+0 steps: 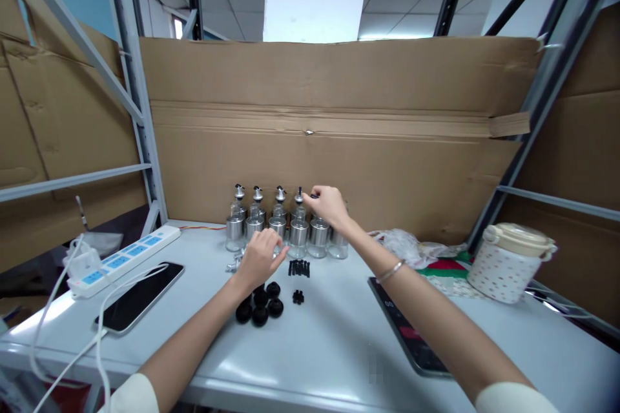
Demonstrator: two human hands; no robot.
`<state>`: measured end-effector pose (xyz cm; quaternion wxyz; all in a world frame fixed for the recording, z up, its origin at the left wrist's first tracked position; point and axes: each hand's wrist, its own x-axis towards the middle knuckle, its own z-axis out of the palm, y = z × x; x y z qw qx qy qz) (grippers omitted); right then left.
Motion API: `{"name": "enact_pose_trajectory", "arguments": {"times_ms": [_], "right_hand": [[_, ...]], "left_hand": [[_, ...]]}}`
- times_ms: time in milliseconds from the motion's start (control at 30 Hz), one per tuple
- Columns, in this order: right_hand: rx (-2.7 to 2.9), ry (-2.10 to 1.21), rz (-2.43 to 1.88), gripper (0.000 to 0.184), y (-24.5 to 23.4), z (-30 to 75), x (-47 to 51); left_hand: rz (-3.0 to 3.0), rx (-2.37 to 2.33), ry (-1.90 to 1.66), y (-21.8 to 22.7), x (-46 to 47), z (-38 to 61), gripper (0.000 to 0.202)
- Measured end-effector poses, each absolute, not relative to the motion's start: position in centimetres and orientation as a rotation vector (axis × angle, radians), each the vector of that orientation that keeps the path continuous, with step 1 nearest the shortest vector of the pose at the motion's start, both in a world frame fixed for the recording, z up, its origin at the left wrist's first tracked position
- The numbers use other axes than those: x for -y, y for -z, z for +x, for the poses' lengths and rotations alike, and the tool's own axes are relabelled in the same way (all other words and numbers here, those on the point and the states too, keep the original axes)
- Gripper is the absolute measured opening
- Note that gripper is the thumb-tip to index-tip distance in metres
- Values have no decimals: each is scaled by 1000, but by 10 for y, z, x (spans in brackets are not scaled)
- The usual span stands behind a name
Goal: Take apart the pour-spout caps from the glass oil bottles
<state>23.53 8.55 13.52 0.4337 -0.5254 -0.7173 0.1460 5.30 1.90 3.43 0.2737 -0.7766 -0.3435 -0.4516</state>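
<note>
Cardboard sheets (339, 135) wall off the back of your workspace, standing behind a pale grey tabletop (314, 348) set inside a metal shelving frame (130, 77). Your right hand (328, 205) covers the top of one bottle, so you cannot make out whether that bottle already carries a spout, and the small dark piece (314, 195) pinched at your fingertips is too tiny to identify surely. Your left hand (259, 259) hides whatever lies beneath it; something small and silvery (233, 266) pokes out just to its left, blurred. Your right fingers are drawn close together, nipping the dark piece right above the bottle row. Your left fingers are curled loosely downward near the tabletop, and you cannot tell if they grip anything. The glass bottles (285, 226) stand upright in a tight row against the cardboard, each clear with a shiny metal band around its body; four at the left wear silver pour spouts. Just in front of the row lies a short line of small black parts (299, 267), then a cluster of round black caps (260, 307) beside your left wrist. A power strip (121, 258) and a phone (140, 297) lie at the left, a dark tablet (407, 329) under your right forearm, and a dotted lidded pot (508, 264) sits at the right.
</note>
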Motion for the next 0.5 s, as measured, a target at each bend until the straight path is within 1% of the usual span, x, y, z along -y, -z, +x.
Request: {"name": "enact_pose_trajectory", "arguments": {"times_ms": [33, 67, 167, 267, 500], "right_hand": [[1812, -282, -1404, 17, -140, 240, -97], [1842, -217, -1501, 16, -143, 245, -109], [1946, -86, -1747, 25, -146, 255, -137], [2036, 3, -1907, 30, -143, 254, -157], [2063, 139, -2050, 33, -134, 244, -169]], "left_hand": [[-2095, 914, 1218, -32, -20, 50, 30], [-2103, 898, 1223, -30, -21, 49, 36], [-2131, 838, 1241, -28, -21, 46, 46], [-2141, 803, 1273, -29, -19, 46, 49], [-2177, 825, 1366, -28, -18, 44, 50]]}}
